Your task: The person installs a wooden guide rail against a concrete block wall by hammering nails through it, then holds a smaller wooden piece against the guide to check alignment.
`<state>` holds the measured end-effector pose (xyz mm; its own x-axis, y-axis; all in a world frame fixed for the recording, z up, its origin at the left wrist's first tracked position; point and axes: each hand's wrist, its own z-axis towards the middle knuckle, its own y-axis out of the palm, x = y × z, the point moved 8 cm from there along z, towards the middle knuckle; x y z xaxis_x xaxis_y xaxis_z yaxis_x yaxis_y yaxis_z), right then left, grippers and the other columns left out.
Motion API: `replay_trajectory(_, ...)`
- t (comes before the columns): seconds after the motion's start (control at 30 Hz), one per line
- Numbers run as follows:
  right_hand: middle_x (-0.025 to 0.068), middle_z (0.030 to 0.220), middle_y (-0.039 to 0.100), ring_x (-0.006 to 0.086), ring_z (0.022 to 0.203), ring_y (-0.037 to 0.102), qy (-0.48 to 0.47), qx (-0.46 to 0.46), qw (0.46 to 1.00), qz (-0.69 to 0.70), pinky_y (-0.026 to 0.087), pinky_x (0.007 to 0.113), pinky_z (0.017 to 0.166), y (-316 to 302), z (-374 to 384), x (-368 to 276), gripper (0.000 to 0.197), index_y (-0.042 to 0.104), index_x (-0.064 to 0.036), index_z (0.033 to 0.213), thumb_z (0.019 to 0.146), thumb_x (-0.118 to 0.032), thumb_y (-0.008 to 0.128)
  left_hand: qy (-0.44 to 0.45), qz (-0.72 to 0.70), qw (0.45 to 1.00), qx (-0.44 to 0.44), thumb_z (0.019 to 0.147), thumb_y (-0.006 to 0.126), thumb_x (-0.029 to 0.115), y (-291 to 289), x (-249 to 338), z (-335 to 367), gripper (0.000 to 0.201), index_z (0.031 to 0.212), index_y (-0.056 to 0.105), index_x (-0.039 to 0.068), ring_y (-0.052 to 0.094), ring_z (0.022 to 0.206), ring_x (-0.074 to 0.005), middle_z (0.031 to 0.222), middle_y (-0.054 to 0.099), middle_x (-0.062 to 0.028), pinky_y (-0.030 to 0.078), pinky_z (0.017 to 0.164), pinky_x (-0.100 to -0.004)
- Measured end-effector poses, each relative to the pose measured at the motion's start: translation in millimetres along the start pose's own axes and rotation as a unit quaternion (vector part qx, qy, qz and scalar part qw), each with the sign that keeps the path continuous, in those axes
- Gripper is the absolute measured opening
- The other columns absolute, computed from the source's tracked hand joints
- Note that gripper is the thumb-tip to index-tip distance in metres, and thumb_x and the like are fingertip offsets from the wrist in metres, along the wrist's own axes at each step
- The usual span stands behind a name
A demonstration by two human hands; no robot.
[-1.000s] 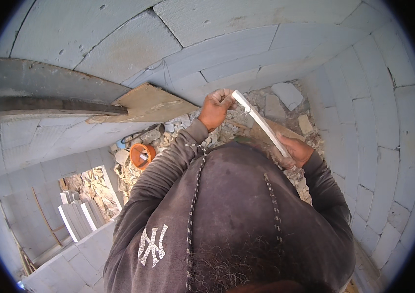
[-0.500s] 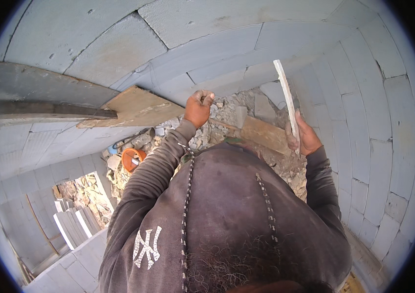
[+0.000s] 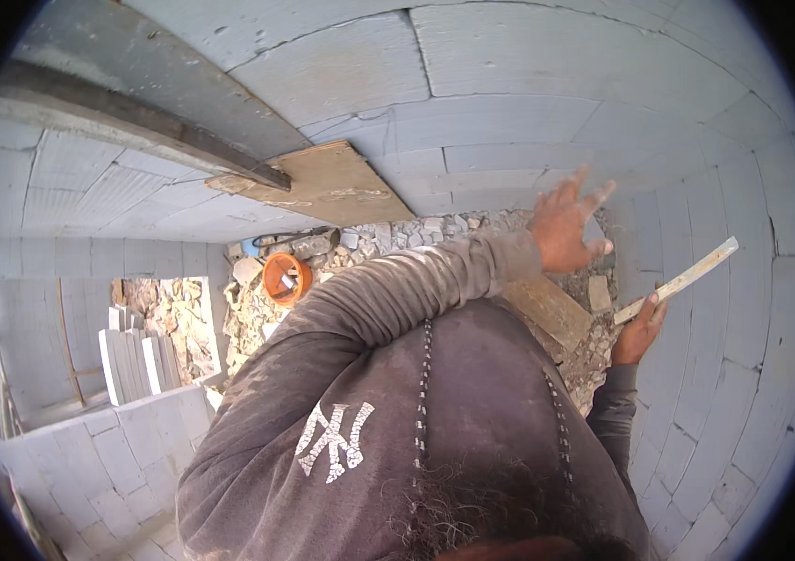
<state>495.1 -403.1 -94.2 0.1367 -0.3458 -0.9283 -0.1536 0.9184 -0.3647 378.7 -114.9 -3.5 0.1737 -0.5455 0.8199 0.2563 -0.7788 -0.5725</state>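
In my right hand (image 3: 638, 333), close to the right-hand block wall (image 3: 696, 355), I grip a thin pale strip (image 3: 692, 275), probably wood, near its lower end. The strip slants up and to the right along the wall. My left hand (image 3: 567, 222) reaches across in front of me with its fingers spread and nothing in it. It hovers before the far wall of grey blocks (image 3: 509, 122), slightly blurred; whether it touches the wall I cannot tell. Below it, a flat wooden board (image 3: 547, 313) lies on the rubble.
An orange bucket (image 3: 286, 278) stands amid broken stone (image 3: 350, 245) on the left. A dark beam (image 3: 164, 131) extends from the upper left above a plywood sheet (image 3: 341, 187). White slabs (image 3: 131, 365) lean beyond an opening at lower left. A pale block piece (image 3: 599, 294) lies beside the board.
My left hand has swung right across my body, and its curled fingers have spread. The strip in my right hand has tipped from nearly upright to a slant rightward. My view has shifted.
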Motion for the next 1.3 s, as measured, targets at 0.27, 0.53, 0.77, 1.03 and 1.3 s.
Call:
replay_trajectory(0.27,0.0164,0.111,0.068,0.0244,0.101,0.064,-0.138,-0.47,0.87,-0.052,0.05,0.039,0.093,153.2,-79.4,-139.8,0.041,0.062,0.0043,0.133,0.1,-0.019,0.065,-0.128,-0.346,0.928,0.052,0.098,0.075,0.039,-86.2,-107.7,-109.6,0.074,0.147,0.045,-0.008,0.069,0.111,-0.0259,0.129,0.065,-0.02,0.058,0.092,-0.0343)
replay_trajectory(0.53,0.0148,0.11,0.072,0.0163,0.091,0.069,-0.174,-0.6,0.781,0.02,0.056,0.031,0.083,259.0,-106.4,-273.2,0.037,0.065,0.0031,0.126,0.09,-0.003,0.072,-0.096,-0.592,0.732,0.323,0.107,0.061,0.035,-214.6,-145.9,-195.7,0.048,0.134,0.053,-0.003,0.067,0.116,-0.0267,0.117,0.061,-0.013,0.06,0.101,-0.0383)
replay_trajectory(0.77,0.0137,0.118,0.07,0.0181,0.104,0.069,-0.191,-0.473,0.825,0.244,0.055,0.03,0.09,316.7,-122.0,-383.3,0.025,0.065,0.0054,0.122,0.1,-0.004,0.069,0.006,-0.685,0.631,0.364,0.107,0.06,0.038,-288.8,-203.9,-217.6,0.061,0.141,0.044,-0.009,0.058,0.127,-0.0268,0.129,0.056,-0.0143,0.049,0.117,-0.0386)
replay_trajectory(1.03,0.0098,0.113,0.07,0.0145,0.101,0.066,-0.255,-0.456,0.834,0.179,0.053,0.028,0.088,393.4,-157.5,-428.1,0.026,0.065,0.0054,0.124,0.101,-0.006,0.07,-0.066,-0.701,0.621,0.346,0.104,0.067,0.026,-281.0,-246.0,-246.1,0.041,0.13,0.054,-0.002,0.064,0.115,-0.0243,0.122,0.06,-0.0127,0.057,0.104,-0.0377)
replay_trajectory(1.3,0.0104,0.106,0.071,0.0139,0.096,0.067,-0.312,-0.442,0.834,0.109,0.055,0.029,0.086,426.1,-180.0,-450.2,0.022,0.067,0.0045,0.12,0.1,-0.006,0.07,-0.246,-0.121,0.774,0.57,0.086,0.088,0.027,-310.8,-292.1,-334.4,0.057,0.118,0.054,-0.005,0.066,0.094,-0.0258,0.109,0.063,-0.0147,0.056,0.083,-0.0376)
